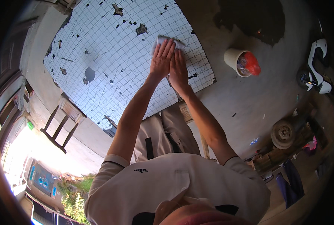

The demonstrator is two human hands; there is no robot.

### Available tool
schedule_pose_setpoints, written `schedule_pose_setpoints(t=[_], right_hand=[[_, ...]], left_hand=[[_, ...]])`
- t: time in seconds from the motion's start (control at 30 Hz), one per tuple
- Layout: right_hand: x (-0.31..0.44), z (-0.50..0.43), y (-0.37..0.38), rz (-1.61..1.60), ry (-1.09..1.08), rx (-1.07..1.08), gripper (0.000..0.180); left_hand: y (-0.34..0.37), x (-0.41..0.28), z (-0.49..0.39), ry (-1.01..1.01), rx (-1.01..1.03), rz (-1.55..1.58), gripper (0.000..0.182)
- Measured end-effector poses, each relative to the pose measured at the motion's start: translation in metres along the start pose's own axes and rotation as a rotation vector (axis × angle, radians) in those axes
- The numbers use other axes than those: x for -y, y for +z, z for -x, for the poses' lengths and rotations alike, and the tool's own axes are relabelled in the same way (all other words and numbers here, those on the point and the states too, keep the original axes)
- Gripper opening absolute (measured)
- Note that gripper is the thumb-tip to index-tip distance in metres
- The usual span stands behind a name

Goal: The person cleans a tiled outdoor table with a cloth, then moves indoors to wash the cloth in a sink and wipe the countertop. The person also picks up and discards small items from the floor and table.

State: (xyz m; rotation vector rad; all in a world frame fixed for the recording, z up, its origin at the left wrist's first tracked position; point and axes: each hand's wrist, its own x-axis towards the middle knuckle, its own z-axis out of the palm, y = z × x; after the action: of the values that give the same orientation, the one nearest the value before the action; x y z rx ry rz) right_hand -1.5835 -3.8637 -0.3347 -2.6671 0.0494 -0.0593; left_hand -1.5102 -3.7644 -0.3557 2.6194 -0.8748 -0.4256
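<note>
My left hand (161,61) lies flat, fingers extended, pressing a folded light grey cloth (179,44) onto a white tabletop with a blue grid pattern (108,56). Against it on the right, my right hand (179,67) rests with its fingertips at the cloth's lower right part. Both thumbs and the palms' undersides are hidden. The tabletop surface is worn, with dark chipped patches (141,29) and scratches around the hands.
Right of the table, a cream bucket (231,60) holds a red plastic bag (251,63) on the floor. A wooden chair (58,126) stands left, a wooden stool (186,112) below the table edge. A wheel (283,135) and a white scooter (315,67) are farther right.
</note>
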Motion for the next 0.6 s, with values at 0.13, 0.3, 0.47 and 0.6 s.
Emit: schedule_pose_setpoints(t=[0.13,0.3,0.47,0.6], right_hand=[[-0.036,-0.048,0.001,-0.007,0.063,-0.044,0.051],[-0.036,-0.012,-0.007,-0.125,0.077,-0.004,0.057],[-0.014,0.095,-0.023,-0.217,0.087,0.000,0.061],[-0.011,0.105,-0.021,-0.132,0.168,0.201,0.074]], left_hand=[[-0.004,0.000,-0.060,0.107,-0.193,0.064,0.061],[0.006,-0.024,-0.031,0.036,-0.160,0.105,0.062],[0.026,-0.061,0.058,0.065,0.029,0.158,0.064],[0.029,-0.057,0.063,0.121,0.074,0.094,0.066]])
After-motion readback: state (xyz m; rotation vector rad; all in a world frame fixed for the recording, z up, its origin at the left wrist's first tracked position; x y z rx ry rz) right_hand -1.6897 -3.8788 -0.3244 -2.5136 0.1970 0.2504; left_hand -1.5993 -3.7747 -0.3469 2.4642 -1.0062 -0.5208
